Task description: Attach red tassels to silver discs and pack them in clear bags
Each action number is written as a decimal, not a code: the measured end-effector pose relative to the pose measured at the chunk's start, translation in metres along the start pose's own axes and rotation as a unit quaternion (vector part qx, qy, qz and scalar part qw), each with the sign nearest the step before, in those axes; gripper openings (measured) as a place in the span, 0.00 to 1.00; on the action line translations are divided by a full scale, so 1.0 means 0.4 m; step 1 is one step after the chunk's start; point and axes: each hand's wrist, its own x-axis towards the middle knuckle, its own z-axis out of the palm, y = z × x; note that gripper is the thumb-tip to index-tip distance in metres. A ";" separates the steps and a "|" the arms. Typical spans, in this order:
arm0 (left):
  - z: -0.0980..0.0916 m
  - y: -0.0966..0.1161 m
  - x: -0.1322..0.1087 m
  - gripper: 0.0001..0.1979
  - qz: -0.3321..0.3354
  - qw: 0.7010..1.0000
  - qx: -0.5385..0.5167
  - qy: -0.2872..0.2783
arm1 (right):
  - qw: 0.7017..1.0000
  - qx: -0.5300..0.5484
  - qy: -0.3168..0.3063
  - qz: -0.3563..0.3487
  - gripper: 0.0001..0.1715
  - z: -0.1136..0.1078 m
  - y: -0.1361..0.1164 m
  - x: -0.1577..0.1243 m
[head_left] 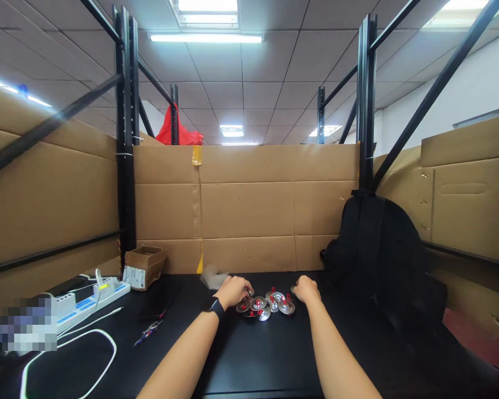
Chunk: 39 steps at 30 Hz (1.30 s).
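Several shiny metal discs with red loops (259, 303) lie in an overlapping cluster on the black table (261, 360). At the cluster's upper left edge, my left hand (233, 291) has its fingers closed on one metal disc (250, 291); a dark watch is on that wrist. My right hand (306, 289) is to the right of the cluster, apart from it. Its fingers are closed on a small silvery disc (293, 289), of which only an edge shows.
A crumpled clear plastic bag (212, 278) lies behind my left hand. Further left are a small cardboard box (144, 266), a power strip (93, 302), a white cable and a keychain (148, 332). A black backpack (382, 255) stands at the right; cardboard walls surround the table.
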 end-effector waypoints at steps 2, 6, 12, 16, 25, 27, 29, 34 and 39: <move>-0.002 -0.007 0.019 0.11 -0.018 1.000 0.003 -0.011 | 0.999 0.007 0.040 -0.007 0.20 -0.011 -0.013 -0.009; 0.005 -0.018 0.044 0.12 -0.061 0.998 -0.003 -0.008 | 0.992 0.062 0.085 -0.068 0.18 -0.029 -0.058 -0.022; -0.041 0.014 0.027 0.10 -0.019 0.993 -0.061 0.097 | 0.925 0.302 -0.006 -0.231 0.30 -0.012 -0.158 -0.057; -0.086 0.060 -0.019 0.12 0.024 0.975 -0.157 0.158 | 0.889 0.373 -0.049 -0.260 0.39 -0.005 -0.232 -0.103; -0.071 0.072 -0.091 0.12 -0.015 0.940 -0.263 0.218 | 0.869 0.373 -0.113 -0.306 0.34 -0.016 -0.302 -0.168; -0.066 0.070 -0.095 0.11 -0.017 0.929 -0.288 0.230 | 0.866 0.379 -0.105 -0.308 0.34 -0.019 -0.311 -0.181; -0.068 0.073 -0.098 0.10 -0.015 0.924 -0.301 0.237 | 0.861 0.374 -0.096 -0.331 0.32 -0.023 -0.319 -0.194; -0.081 0.065 -0.103 0.09 -0.052 0.911 -0.280 0.298 | 0.867 0.377 -0.054 -0.320 0.27 -0.013 -0.330 -0.201; -0.060 0.022 -0.097 0.16 -0.085 0.899 -0.343 0.258 | 0.797 0.557 -0.109 -0.206 0.29 0.010 -0.336 -0.189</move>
